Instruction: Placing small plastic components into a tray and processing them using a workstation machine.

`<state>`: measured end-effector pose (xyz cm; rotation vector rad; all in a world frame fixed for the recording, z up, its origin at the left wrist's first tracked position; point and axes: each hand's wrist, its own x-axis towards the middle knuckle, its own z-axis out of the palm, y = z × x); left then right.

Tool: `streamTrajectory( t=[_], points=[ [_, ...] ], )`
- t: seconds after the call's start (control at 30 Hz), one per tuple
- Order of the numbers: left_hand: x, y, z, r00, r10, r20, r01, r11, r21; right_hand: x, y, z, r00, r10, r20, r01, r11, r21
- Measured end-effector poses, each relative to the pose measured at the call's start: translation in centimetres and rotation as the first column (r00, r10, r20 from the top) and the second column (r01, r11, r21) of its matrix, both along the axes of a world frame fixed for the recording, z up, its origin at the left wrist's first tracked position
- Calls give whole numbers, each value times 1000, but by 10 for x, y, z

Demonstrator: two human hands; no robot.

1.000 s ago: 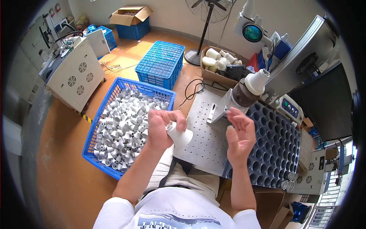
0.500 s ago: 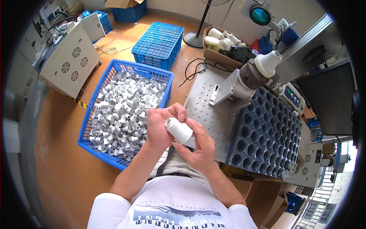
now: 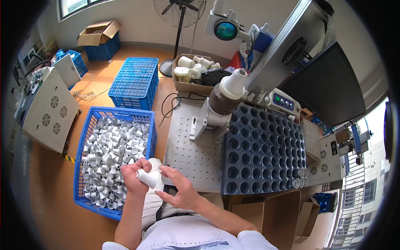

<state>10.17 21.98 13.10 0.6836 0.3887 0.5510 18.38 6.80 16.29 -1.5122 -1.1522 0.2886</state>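
My left hand (image 3: 135,177) is closed around a white cone-shaped plastic cup (image 3: 148,179), which lies tilted with its wide end toward the right. Beside that wide end my right hand (image 3: 183,191) has its thumb and fingers spread apart, with the fingertips very near the cup. Whether they touch it I cannot tell. To the left of my hands, a blue plastic basket (image 3: 79,175) is heaped with white cone-shaped cups (image 3: 112,154) of a similar kind.
Ahead right, a perforated metal plate (image 3: 191,162) carries a fixture (image 3: 221,100) topped by a white cone (image 3: 234,83). Next to it lies a dark tray of round holes (image 3: 227,183). A blue crate (image 3: 133,83), carton (image 3: 191,86), monitor (image 3: 329,87) and cabinet (image 3: 50,112) stand around.
The view has swung up and to the right. My right hand's fingers have come away from around the cup and spread, while my left hand keeps hold of it.
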Motion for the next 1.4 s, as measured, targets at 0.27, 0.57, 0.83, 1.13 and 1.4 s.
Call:
streamTrajectory(
  t=[0.27,0.57,0.83,1.13,1.4],
  points=[
    [-129,173,-229,761,580,-291,-267,689,674,34,-81,5,971,-239,10,239,971,30],
    [-118,265,-301,588,760,-278,211,188,959,115,-238,57,686,-720,101,719,693,57],
    [-120,243,-228,595,773,-219,282,53,958,244,-425,63,534,-538,652,738,-81,-670],
    [-4,66,-53,883,423,-202,70,307,949,251,-430,72,560,-511,652,750,-22,-661],
    [57,-38,-3,978,105,-179,125,390,912,237,-309,123,562,-735,380,800,366,-475]
  ],
)
